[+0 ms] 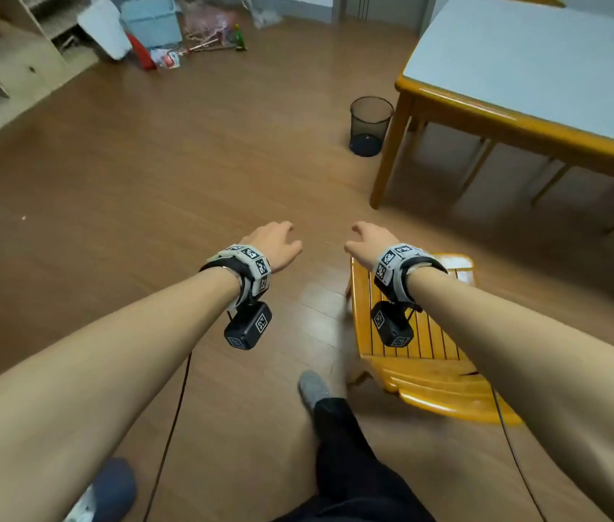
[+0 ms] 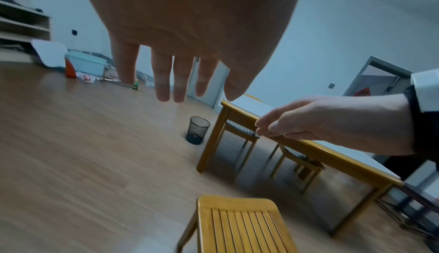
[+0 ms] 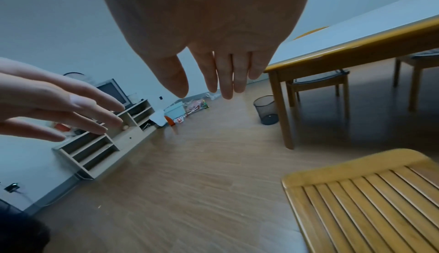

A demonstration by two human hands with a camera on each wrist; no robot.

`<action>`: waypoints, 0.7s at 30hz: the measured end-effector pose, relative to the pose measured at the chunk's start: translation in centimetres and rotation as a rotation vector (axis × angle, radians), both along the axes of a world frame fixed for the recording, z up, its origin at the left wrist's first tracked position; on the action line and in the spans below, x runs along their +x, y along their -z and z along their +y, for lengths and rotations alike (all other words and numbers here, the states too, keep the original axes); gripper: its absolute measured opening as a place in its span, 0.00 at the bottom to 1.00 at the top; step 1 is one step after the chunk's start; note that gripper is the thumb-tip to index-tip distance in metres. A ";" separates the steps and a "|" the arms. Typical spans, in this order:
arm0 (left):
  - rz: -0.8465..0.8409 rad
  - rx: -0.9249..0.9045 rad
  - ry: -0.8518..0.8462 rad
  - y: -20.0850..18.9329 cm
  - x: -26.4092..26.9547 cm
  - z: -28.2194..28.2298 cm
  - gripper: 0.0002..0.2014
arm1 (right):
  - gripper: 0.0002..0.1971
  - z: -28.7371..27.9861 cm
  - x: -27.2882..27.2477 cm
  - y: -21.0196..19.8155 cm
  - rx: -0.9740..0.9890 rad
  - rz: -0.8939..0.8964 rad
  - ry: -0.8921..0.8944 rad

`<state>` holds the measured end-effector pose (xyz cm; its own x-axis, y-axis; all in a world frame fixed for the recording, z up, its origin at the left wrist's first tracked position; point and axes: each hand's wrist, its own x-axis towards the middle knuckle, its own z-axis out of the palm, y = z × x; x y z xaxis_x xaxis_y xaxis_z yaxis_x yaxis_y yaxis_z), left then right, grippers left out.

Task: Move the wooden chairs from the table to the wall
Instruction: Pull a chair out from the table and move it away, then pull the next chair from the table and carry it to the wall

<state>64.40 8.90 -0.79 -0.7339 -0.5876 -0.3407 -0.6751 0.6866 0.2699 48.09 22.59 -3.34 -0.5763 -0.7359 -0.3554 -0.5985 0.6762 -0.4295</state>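
Brown laminate floor [image 1: 147, 190] fills the room, and both arms reach out over it with nothing in either hand. Biggest piece: the table [image 1: 531, 69], pale top with a yellow wooden rim, standing ahead and to the right of the right hand [image 1: 367, 241]. Under that table, the left wrist view shows two more chairs [image 2: 240, 133] tucked in, well beyond the hands. Next, the wooden chair [image 1: 422, 344], slatted yellow seat, standing on the floor directly under the right forearm and just behind the right hand; not touched by either hand. Out past the left hand [image 1: 277, 243], far to its left, a low shelf unit [image 1: 4, 62] sits against the wall. Straight ahead of both hands, near the table leg, a dark mesh wastebasket [image 1: 370, 126]. Further off, a heap of clutter with a pale blue bin [image 1: 153, 20]. Now the hands: left hand fingers straight and spread, empty. Right hand fingers relaxed, slightly bent, empty, the two hands near each other, apart.
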 end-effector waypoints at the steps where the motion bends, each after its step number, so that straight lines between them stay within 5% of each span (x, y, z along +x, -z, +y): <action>1: 0.000 -0.013 -0.016 -0.5 -0.4 -2.0 0.28 | 0.30 -2.0 -0.5 -0.1 -0.005 0.003 -0.017; 21: -0.015 -0.095 -0.151 -5.3 -21.6 -43.3 0.27 | 0.30 -45.1 -23.4 -3.5 -0.007 0.062 -0.121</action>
<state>42.83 -34.40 4.51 -0.6300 -0.7209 -0.2888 -0.7760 0.5989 0.1979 24.66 -22.54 0.13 -0.5040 -0.8038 -0.3162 -0.7009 0.5945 -0.3940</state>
